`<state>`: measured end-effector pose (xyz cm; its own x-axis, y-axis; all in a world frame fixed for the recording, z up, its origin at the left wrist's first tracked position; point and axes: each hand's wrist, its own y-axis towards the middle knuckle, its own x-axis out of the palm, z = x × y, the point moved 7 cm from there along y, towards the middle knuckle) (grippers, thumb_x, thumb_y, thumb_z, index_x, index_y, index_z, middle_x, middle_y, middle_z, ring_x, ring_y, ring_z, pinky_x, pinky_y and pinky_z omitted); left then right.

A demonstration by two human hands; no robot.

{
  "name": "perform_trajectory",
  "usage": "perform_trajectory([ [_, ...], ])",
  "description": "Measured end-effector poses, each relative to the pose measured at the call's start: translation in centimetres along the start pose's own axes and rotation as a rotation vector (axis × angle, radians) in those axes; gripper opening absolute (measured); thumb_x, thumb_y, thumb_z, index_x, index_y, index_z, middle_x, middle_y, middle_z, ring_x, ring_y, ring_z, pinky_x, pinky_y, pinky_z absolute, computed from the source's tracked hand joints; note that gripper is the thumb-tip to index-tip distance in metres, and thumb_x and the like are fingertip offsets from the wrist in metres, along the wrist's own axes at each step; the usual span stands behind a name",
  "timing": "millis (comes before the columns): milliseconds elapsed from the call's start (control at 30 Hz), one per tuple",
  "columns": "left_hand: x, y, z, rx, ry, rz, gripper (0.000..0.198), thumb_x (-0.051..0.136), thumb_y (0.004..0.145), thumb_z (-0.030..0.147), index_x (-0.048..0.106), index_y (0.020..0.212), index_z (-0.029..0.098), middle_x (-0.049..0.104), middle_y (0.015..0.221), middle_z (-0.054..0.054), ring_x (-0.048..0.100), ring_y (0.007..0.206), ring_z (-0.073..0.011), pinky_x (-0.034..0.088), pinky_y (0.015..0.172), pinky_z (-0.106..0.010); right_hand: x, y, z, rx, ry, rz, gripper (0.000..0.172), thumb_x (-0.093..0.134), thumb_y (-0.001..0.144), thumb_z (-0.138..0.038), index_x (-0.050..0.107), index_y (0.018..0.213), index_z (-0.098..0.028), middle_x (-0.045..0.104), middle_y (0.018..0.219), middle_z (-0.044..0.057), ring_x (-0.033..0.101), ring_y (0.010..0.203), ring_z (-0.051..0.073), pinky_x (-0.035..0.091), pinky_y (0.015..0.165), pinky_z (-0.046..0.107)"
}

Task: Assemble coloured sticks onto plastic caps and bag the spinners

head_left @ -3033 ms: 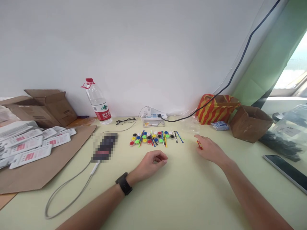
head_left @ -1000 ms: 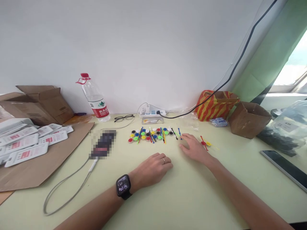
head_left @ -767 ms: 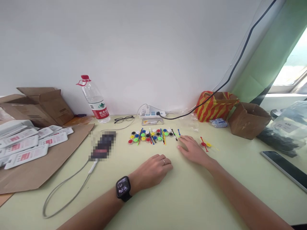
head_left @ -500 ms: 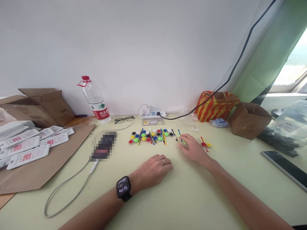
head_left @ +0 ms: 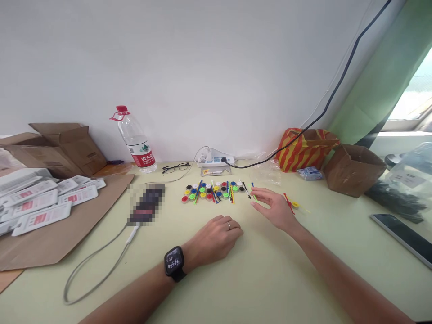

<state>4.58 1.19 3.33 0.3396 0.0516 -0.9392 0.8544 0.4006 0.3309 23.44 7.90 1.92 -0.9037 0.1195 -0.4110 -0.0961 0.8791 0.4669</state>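
Note:
My right hand [head_left: 275, 208] reaches over the table with its thumb and fingers apart. Between thumb and fingertips shows a thin green arrow-shaped stick [head_left: 255, 198], and the tip of a blue stick [head_left: 252, 185] pokes out beyond the fingers. Just left of them lies a black-and-white arrow stick [head_left: 247, 190]. My left hand [head_left: 216, 238] rests palm down nearer me, fingers curled together and their tips hidden. Several small round discs [head_left: 203, 195] in many colours stand in rows, with coloured sticks [head_left: 230, 192] lying across them. A red arrow stick [head_left: 289, 203] touches a yellow disc [head_left: 295, 204] right of my hand.
Behind the discs are a power strip [head_left: 216, 160], a clear case [head_left: 216, 171] and glasses [head_left: 176, 168]. A water bottle [head_left: 141, 150], cardboard box [head_left: 64, 150] and white packets [head_left: 40, 204] stand left. A striped bag [head_left: 300, 150], brown box [head_left: 351, 173] and phone [head_left: 403, 238] lie right.
My right hand has opened a little, its thumb and fingers now farther apart beside the green stick. My left hand stays where it was. The view has shifted slightly.

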Motion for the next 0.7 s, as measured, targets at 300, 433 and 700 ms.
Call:
perform_trajectory([
  [300,-1.5,-0.5,-1.0,-0.131,0.026,0.262,0.023,0.054,0.1,0.023,0.058,0.122,0.021,0.073,0.105,-0.008,0.07,0.092,-0.0236,0.055,0.079,-0.038,1.9,-1.4,-3.9,-0.153,-0.251,-0.177,0.032,0.04,0.106,-0.031,0.061,0.129,-0.025,0.07,0.106,0.009,0.065,0.099,0.025,0.054,0.09,0.043],
  [433,-1.5,-0.8,-1.6,-0.236,-0.017,0.28,0.037,0.053,0.102,0.029,0.046,0.137,0.023,0.074,0.11,-0.007,0.072,0.095,-0.0245,0.056,0.082,-0.039,3.6,-2.4,-4.6,-0.087,-0.187,-0.325,0.052,0.033,0.108,-0.03,0.023,0.158,-0.027,0.062,0.089,0.002,0.06,0.074,0.019,0.053,0.071,0.033],
  [700,-0.8,-0.5,-2.0,-0.246,-0.001,0.192,0.028,0.034,0.107,0.022,0.05,0.13,0.021,0.073,0.094,-0.006,0.07,0.082,-0.0218,0.049,0.071,-0.033,5.4,-3.9,-5.6,-0.046,-0.032,-0.485,0.058,0.039,0.106,-0.026,0.013,0.156,-0.03,0.055,0.086,-0.002,0.054,0.07,0.016,0.049,0.071,0.028],
])
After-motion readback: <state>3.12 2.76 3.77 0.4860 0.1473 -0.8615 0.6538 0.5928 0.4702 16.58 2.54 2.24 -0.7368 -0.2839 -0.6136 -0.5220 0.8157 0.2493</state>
